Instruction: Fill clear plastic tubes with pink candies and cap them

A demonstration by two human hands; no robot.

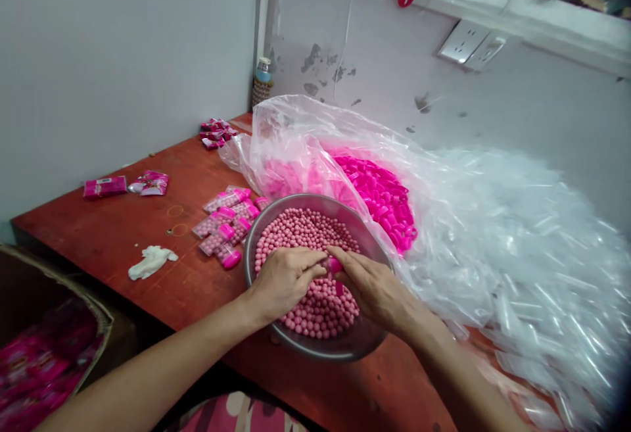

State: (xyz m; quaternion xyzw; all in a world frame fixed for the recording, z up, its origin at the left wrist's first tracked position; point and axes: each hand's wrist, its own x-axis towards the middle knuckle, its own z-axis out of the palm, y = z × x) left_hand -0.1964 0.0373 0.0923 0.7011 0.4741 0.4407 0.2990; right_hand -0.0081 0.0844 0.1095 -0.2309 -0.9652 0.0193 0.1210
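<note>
Over a grey metal bowl (332, 355) of pink balls (320, 317), my two hands meet. My left hand (283, 282) is closed around a small clear plastic container, mostly hidden by the fingers. The fingers of my right hand (373, 289) pinch a bright pink cap (335, 265) at the end of that container. Left of the bowl lies a cluster of filled clear containers with pink caps (224, 228). Behind the bowl a clear plastic bag (290, 116) lies open, showing many loose pink caps (382, 198).
A large heap of clear containers (542, 241) covers the table's right side. Pink packets (105, 187) and a crumpled white scrap (150, 262) lie on the red table (197, 307). A cardboard box (106, 333) with pink packets stands lower left. A bottle (263, 80) stands in the back corner.
</note>
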